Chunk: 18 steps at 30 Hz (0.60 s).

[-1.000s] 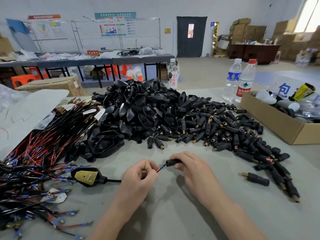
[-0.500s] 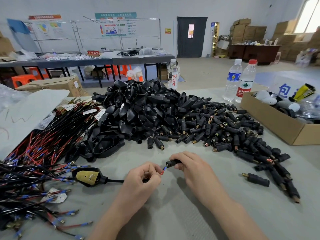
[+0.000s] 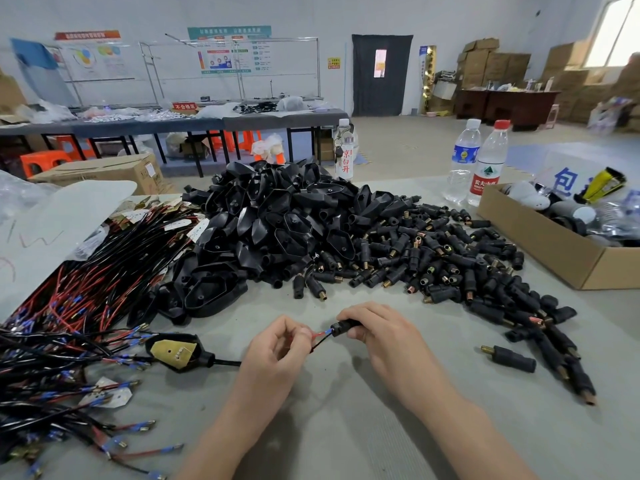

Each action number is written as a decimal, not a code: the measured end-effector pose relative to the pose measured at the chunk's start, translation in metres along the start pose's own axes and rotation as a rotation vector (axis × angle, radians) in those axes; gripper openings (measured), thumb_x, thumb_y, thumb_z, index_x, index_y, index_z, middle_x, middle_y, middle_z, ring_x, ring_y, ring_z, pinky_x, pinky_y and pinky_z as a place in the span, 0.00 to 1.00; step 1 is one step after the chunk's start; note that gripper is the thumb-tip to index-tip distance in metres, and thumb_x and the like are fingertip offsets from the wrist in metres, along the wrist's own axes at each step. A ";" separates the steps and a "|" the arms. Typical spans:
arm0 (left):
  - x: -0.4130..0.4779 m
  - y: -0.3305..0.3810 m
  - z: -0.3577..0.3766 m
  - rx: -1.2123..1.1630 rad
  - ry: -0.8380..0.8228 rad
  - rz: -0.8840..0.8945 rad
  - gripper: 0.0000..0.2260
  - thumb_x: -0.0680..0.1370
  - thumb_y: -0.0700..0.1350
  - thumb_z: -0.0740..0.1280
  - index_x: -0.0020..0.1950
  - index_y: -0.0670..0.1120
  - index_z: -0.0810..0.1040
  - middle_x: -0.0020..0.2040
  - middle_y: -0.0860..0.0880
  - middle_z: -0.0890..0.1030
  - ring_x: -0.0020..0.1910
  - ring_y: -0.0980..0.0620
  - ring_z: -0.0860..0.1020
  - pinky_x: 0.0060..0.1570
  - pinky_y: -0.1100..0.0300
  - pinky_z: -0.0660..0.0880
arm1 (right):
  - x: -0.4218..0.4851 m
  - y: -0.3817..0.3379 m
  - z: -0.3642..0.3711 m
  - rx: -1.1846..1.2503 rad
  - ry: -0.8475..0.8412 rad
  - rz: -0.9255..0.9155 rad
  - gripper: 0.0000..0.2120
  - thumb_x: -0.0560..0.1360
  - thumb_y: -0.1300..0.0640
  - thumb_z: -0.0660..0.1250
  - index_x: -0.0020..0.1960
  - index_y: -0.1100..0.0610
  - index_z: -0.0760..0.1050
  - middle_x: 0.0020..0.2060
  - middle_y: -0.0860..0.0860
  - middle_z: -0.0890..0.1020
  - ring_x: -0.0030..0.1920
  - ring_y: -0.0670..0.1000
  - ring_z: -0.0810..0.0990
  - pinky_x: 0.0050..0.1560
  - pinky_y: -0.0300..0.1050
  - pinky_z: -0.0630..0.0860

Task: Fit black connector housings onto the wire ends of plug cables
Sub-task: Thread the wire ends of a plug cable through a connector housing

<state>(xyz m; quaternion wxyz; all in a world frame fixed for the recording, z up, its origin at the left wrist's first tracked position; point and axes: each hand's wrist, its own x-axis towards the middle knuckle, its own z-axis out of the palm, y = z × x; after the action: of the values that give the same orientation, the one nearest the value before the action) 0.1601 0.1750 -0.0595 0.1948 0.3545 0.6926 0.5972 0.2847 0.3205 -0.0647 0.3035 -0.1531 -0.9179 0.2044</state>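
A pale wall [image 3: 311, 12] with posters [image 3: 228, 46] and a dark door [image 3: 394, 81] spans 12 o'clock, grey tables [image 3: 138, 124] over orange stools [image 3: 41, 161] stand at 10 o'clock, and stacked boxes [image 3: 495, 64] beside a bright window [image 3: 620, 29] fill 2 o'clock above a beige floor [image 3: 415, 147].

Head-worn wide-angle camera looked forward and down across a grey table [image 3: 346, 445].
The lens sat close above the work, with the left hand [image 3: 277, 348] and right hand [image 3: 388, 341] at lower centre, and reached past the table to a dark door [image 3: 381, 74] in the far wall.
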 end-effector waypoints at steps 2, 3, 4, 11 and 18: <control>-0.001 0.001 0.000 -0.001 0.005 -0.001 0.11 0.81 0.44 0.65 0.39 0.44 0.74 0.40 0.36 0.77 0.39 0.47 0.73 0.45 0.51 0.69 | 0.000 0.000 0.001 0.009 0.002 0.004 0.13 0.76 0.67 0.67 0.56 0.52 0.80 0.49 0.44 0.81 0.50 0.47 0.77 0.52 0.31 0.68; -0.001 0.002 0.001 -0.008 0.005 0.002 0.11 0.80 0.47 0.65 0.40 0.43 0.73 0.40 0.35 0.76 0.39 0.47 0.73 0.45 0.51 0.69 | 0.000 0.000 0.001 0.011 -0.001 0.006 0.13 0.77 0.67 0.67 0.56 0.52 0.79 0.49 0.43 0.81 0.50 0.46 0.77 0.52 0.32 0.68; -0.002 0.004 0.001 -0.019 0.000 0.005 0.12 0.79 0.49 0.65 0.41 0.42 0.73 0.40 0.34 0.76 0.39 0.48 0.73 0.45 0.51 0.69 | 0.000 0.000 0.001 0.012 -0.003 0.006 0.13 0.77 0.66 0.67 0.56 0.51 0.79 0.49 0.43 0.80 0.50 0.46 0.76 0.52 0.32 0.68; -0.002 0.003 0.002 -0.006 0.005 0.021 0.12 0.75 0.52 0.63 0.40 0.44 0.72 0.39 0.34 0.74 0.38 0.48 0.72 0.44 0.50 0.69 | -0.001 -0.001 0.001 0.020 0.007 0.006 0.12 0.78 0.65 0.67 0.56 0.50 0.78 0.50 0.41 0.79 0.50 0.45 0.75 0.52 0.34 0.70; -0.002 0.002 0.003 -0.002 0.011 0.056 0.14 0.74 0.55 0.64 0.40 0.45 0.73 0.38 0.37 0.75 0.37 0.48 0.72 0.43 0.49 0.70 | -0.001 -0.004 0.004 0.019 0.005 -0.006 0.11 0.78 0.64 0.66 0.56 0.51 0.79 0.50 0.43 0.80 0.50 0.45 0.76 0.52 0.34 0.70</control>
<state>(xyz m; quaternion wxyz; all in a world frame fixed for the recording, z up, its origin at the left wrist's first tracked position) 0.1638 0.1751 -0.0587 0.1745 0.3704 0.6827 0.6051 0.2823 0.3161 -0.0660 0.3079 -0.1479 -0.9157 0.2116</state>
